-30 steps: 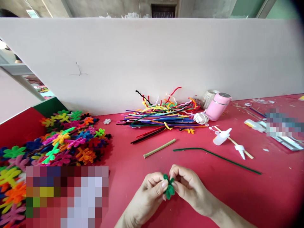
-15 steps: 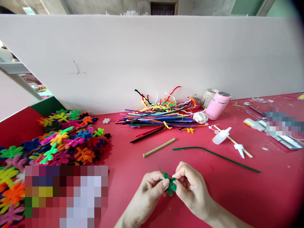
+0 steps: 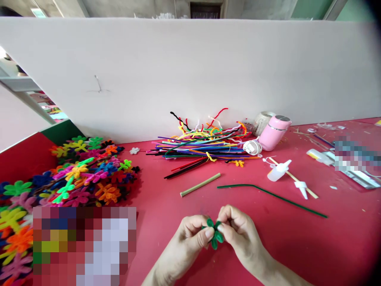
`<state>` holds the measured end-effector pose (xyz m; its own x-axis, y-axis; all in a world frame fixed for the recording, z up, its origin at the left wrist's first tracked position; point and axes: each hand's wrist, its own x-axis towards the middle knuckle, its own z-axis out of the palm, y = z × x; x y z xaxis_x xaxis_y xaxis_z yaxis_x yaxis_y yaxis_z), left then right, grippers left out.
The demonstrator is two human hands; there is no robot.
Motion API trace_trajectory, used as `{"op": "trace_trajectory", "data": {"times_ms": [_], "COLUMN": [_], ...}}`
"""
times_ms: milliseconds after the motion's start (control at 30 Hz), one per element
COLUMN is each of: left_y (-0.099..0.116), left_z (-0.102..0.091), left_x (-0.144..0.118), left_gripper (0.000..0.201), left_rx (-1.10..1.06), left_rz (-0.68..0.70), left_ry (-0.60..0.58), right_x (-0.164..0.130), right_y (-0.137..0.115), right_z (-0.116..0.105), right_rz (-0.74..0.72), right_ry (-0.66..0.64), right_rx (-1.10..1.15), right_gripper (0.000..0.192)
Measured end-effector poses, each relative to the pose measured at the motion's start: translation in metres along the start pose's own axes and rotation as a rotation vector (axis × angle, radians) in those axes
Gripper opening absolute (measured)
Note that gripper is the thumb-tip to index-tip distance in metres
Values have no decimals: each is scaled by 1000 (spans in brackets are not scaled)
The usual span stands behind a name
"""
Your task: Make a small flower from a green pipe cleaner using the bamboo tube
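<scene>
Left hand [image 3: 190,238] and right hand [image 3: 238,230] both pinch green flower [image 3: 214,233] between them, low over red table [image 3: 297,246]; green wire [image 3: 270,195] lies just beyond.

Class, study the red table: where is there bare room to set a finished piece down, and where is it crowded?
Bare: between the green flower in both hands and the tan stick; also right of the long green pipe cleaner. Crowded: flower pile, pipe-cleaner bundle.

Green flower [image 3: 214,233] a touch lower between the hands — left thumb [image 3: 207,233] (slightly) nearer the right fingertips [image 3: 222,228].
</scene>
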<state>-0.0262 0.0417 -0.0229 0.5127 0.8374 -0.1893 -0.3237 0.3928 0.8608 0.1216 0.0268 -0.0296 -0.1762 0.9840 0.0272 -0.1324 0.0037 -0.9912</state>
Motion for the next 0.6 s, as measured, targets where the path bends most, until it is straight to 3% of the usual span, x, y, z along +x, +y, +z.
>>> {"op": "trace_trajectory", "data": {"times_ms": [200, 433, 600], "left_y": [-1, 5, 7], "left_z": [0, 2, 3], "left_x": [2, 1, 1], "left_gripper": [20, 21, 25], "left_rx": [-24, 239, 338], "left_rz": [-2, 30, 60], "left_ry": [35, 117, 126], "right_x": [3, 17, 19], "right_y": [8, -13, -19], "right_z": [1, -17, -22], "right_rz": [153, 113, -36], "right_ry": [-52, -209, -256], "right_rx": [257, -63, -373], "right_gripper": [22, 17, 14]}}
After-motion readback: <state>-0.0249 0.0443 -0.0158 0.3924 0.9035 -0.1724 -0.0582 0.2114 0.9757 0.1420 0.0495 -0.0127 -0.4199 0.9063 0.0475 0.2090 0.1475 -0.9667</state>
